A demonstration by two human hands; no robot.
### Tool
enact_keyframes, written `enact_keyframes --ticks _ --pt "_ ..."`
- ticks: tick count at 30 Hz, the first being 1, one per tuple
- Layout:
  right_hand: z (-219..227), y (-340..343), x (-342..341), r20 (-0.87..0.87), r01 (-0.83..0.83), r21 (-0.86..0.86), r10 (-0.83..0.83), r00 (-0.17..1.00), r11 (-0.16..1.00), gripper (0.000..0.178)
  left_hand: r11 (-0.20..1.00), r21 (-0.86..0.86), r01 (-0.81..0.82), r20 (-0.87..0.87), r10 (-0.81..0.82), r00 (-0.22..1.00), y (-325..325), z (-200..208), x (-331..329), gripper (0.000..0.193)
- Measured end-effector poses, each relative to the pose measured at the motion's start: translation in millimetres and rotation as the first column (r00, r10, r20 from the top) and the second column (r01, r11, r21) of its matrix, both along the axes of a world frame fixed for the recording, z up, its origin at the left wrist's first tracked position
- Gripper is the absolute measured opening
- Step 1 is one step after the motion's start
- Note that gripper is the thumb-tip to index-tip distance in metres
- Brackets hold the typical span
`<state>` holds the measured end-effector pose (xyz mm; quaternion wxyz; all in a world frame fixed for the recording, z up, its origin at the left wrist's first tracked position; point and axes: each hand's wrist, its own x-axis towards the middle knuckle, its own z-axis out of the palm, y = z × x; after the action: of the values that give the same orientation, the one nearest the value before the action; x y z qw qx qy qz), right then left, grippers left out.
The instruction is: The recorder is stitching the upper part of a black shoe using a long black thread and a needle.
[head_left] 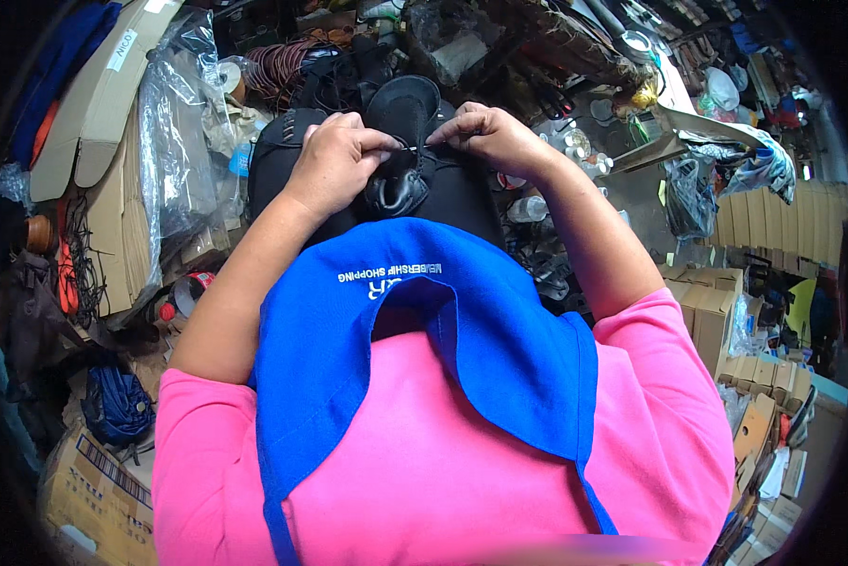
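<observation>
A black shoe [398, 193] lies on my lap, over dark trousers [466, 193], between my two hands. Its shiny rounded end is nearest me, and a dark oval part points away. My left hand [339, 156] is closed in a pinch at the shoe's left side. From its fingertips a thin, pale sliver [409, 148] reaches across the shoe; its kind is too small to tell. On the other side, my right hand [485, 137] pinches close to the shoe's edge. Whatever its fingers hold is too fine to make out.
A blue apron [528, 321] covers my front below the shoe. Cardboard sheets [94, 113] and clear plastic wrap [174, 141] stand on the left. Beyond my lap lie coiled cords [287, 71] and clutter. Cardboard boxes [707, 302] are stacked at right.
</observation>
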<state>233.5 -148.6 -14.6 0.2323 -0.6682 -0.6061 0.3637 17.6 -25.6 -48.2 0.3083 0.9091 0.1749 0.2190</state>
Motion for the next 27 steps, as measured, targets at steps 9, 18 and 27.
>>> enact_keyframes --ticks 9,18,27 --pt "-4 -1 1 -0.012 -0.015 -0.008 0.015 1.0 1.0 0.024 0.976 -0.178 0.123 0.003 -0.124 0.992 12 -4 16 0.021" --pt "-9 -18 -15 -0.145 0.265 -0.041 -0.268 0.952 0.963 0.027 0.997 -0.044 0.061 -0.062 -0.064 0.996 5 -6 7 0.022" --pt "-6 -11 -24 -0.375 0.318 -0.124 -0.341 0.862 0.94 0.023 0.839 -0.539 -0.075 -0.145 -0.005 0.989 -6 -6 21 0.023"
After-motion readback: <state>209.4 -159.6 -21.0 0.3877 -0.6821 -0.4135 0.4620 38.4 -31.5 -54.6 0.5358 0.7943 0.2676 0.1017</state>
